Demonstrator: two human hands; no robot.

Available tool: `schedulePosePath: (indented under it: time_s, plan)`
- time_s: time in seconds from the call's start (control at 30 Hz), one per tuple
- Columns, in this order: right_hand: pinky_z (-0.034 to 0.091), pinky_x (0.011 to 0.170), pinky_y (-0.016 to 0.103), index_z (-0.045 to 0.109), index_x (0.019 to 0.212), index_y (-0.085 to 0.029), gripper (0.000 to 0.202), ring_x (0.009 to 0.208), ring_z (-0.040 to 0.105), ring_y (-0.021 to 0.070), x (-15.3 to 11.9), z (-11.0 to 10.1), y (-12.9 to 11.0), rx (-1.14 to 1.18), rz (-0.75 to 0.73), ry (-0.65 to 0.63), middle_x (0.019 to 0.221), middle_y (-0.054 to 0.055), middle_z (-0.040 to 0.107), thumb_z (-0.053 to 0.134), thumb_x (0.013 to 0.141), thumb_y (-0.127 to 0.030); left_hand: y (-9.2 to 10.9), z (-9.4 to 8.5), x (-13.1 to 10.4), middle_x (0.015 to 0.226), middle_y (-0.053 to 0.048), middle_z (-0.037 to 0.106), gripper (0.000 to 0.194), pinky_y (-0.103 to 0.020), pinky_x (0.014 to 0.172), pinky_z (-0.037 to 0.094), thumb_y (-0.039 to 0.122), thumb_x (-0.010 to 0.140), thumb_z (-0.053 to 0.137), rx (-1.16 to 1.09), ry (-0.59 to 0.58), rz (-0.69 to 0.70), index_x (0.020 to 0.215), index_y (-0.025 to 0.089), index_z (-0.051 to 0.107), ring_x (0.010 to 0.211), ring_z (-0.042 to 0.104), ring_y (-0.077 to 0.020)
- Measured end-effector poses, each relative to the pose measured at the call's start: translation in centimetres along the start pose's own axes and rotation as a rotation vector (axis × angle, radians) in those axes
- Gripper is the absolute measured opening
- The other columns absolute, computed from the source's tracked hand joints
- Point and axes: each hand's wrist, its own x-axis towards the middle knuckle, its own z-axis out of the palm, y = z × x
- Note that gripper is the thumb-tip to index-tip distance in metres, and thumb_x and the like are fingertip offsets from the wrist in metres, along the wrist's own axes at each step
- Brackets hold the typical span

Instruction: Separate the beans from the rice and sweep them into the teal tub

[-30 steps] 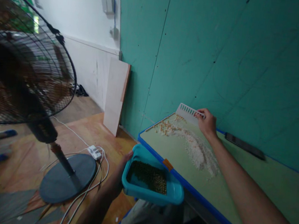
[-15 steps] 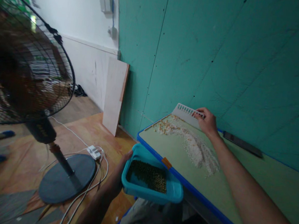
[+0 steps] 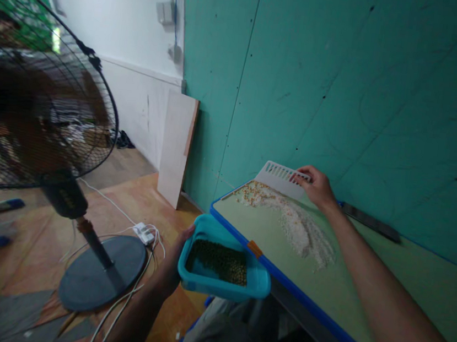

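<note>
My left hand (image 3: 174,258) grips the left side of a teal plastic container (image 3: 217,290), held just off the near edge of the table (image 3: 356,286). Dark green beans (image 3: 213,255) and paler grains (image 3: 238,275) lie inside it. My right hand (image 3: 317,187) is closed on the top edge of a white slotted scraper (image 3: 280,178), which stands on the tabletop near the wall. Beside the scraper, yellowish kernels (image 3: 256,192) are scattered at the far left corner. A streak of whitish grains (image 3: 299,227) runs from them toward the middle of the table.
A dark flat bar (image 3: 372,222) lies along the wall side of the table. An orange clip (image 3: 255,248) sits on the blue rim. On the left stand a fan (image 3: 63,195), a power strip with cables (image 3: 143,233) and a leaning white board (image 3: 176,148).
The scraper in my right hand has moved slightly left and toward the near side, closer to the kernels. The teal container in my left hand has shifted a little left.
</note>
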Motion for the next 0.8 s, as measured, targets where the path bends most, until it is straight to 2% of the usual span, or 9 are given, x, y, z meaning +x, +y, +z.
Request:
schedulePosePath:
  time_s: [0.1, 0.33, 0.6, 0.8]
  plan:
    - [0.053, 0.072, 0.04, 0.065, 0.091, -0.022, 0.027, 0.081, 0.068, 0.0254, -0.3, -0.1, -0.3, 0.039, 0.017, -0.01, 0.09, 0.008, 0.075, 0.07, 0.075, -0.043, 0.1, -0.4, 0.1, 0.105, 0.002, 0.084, 0.037, -0.032, 0.114, 0.039, 0.051, 0.081, 0.076, 0.01, 0.058, 0.08, 0.106, 0.024, 0.079, 0.122, 0.068, -0.0261]
    - [0.054, 0.073, 0.041, 0.065, 0.09, -0.023, 0.026, 0.08, 0.069, 0.0247, -0.8, -0.1, -1.5, 0.07, 0.023, -0.063, 0.089, 0.007, 0.076, 0.072, 0.077, -0.044, 0.5, -0.5, 0.1, 0.108, -0.004, 0.083, 0.049, -0.039, 0.106, 0.048, 0.053, 0.088, 0.066, -0.019, -0.064, 0.022, 0.122, 0.018, 0.074, 0.113, 0.073, -0.0301]
    - [0.055, 0.076, 0.042, 0.065, 0.091, -0.024, 0.024, 0.083, 0.07, 0.0253, -1.2, 0.2, -2.9, 0.057, -0.017, -0.095, 0.092, 0.007, 0.076, 0.07, 0.08, -0.044, 0.8, -0.9, 0.2, 0.104, -0.005, 0.084, 0.056, -0.039, 0.102, 0.05, 0.055, 0.085, 0.069, -0.028, -0.04, 0.009, 0.125, 0.017, 0.072, 0.105, 0.075, -0.0299]
    - [0.053, 0.072, 0.038, 0.066, 0.092, -0.023, 0.02, 0.082, 0.068, 0.0245, -1.6, 0.1, -4.3, 0.0, -0.078, -0.078, 0.092, 0.007, 0.075, 0.069, 0.083, -0.041, 0.9, -1.3, 0.1, 0.101, -0.003, 0.084, 0.052, -0.037, 0.104, 0.049, 0.056, 0.084, 0.069, -0.016, -0.028, 0.009, 0.119, 0.018, 0.075, 0.108, 0.074, -0.0287]
